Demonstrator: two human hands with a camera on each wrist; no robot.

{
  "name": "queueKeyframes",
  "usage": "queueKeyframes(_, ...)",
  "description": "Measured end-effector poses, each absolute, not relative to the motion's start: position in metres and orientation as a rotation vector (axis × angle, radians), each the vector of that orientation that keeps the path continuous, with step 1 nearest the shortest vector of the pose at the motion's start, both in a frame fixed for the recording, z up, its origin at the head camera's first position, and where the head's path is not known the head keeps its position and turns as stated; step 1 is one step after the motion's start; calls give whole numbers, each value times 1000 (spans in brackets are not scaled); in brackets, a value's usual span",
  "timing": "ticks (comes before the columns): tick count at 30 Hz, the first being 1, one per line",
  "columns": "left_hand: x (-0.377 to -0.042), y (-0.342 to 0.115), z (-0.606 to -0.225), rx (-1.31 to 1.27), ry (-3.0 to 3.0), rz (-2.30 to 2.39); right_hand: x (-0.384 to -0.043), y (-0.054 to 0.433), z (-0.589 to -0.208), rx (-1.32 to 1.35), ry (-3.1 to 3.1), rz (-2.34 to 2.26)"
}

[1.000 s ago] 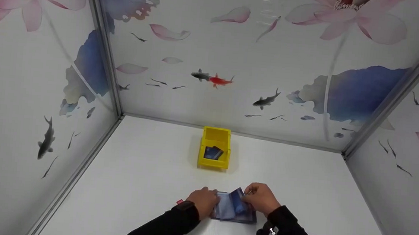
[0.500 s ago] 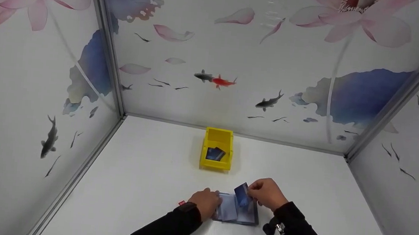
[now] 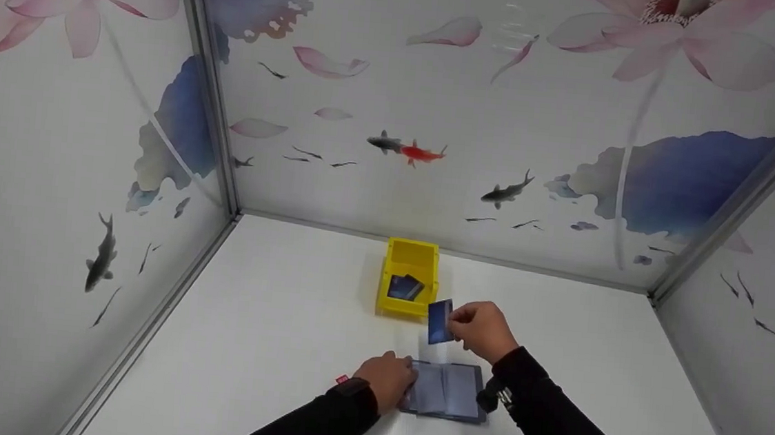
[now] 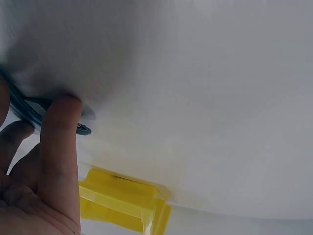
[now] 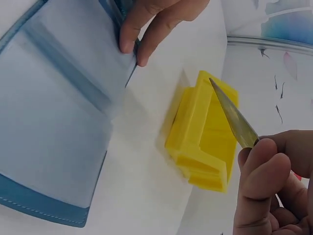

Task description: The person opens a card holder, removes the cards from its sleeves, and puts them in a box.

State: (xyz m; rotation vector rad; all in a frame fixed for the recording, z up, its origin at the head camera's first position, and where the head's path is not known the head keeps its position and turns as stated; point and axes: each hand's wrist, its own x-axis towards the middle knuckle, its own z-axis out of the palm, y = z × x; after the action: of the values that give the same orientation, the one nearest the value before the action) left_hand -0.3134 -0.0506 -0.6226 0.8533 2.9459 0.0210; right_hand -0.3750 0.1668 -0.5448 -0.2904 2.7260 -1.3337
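Observation:
A blue card (image 3: 439,322) is pinched between the thumb and fingers of my right hand (image 3: 486,331), raised just in front of the yellow bin. Seen nearly edge-on, the card (image 5: 234,115) looks thin in the right wrist view. An open card holder (image 3: 446,390) with clear sleeves and a stitched blue cover lies flat on the table. Its left edge is gripped by my left hand (image 3: 385,381). In the left wrist view, the fingers (image 4: 61,147) bend over that edge. Inside the yellow bin (image 3: 406,309) lie a few dark blue cards (image 3: 405,287).
The bin stands near the back wall (image 3: 334,192) of a white booth. Side walls printed with flowers and fish rise left and right. The white table (image 3: 270,305) spreads around the holder.
My right hand has drawn the blue card out of the holder's sleeve and carried it up and forward to the bin. My left hand has stayed on the holder.

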Motion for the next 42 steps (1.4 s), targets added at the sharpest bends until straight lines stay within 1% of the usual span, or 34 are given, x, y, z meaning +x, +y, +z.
queueKeyframes(7,-314,-53,-623,851,2923,33,-396,141,-536,-243,2757,-1361)
queueKeyframes(16,-315,-54,-623,863,2919,-17,-429,119,-538,-220,2840,-1287)
queueKeyframes(25,-314,-55,-622,875,2918,20,-456,105,-543,-292,2890,-1188)
queueKeyframes(33,-316,-53,-624,846,2914,9,-471,89,-548,-186,2875,-1135)
queueKeyframes(38,-317,-53,-620,817,2870,42,-474,81,-557,-82,2855,-1112)
queueKeyframes(42,-317,-57,-615,827,2878,78,-473,73,-559,-63,2846,-1121)
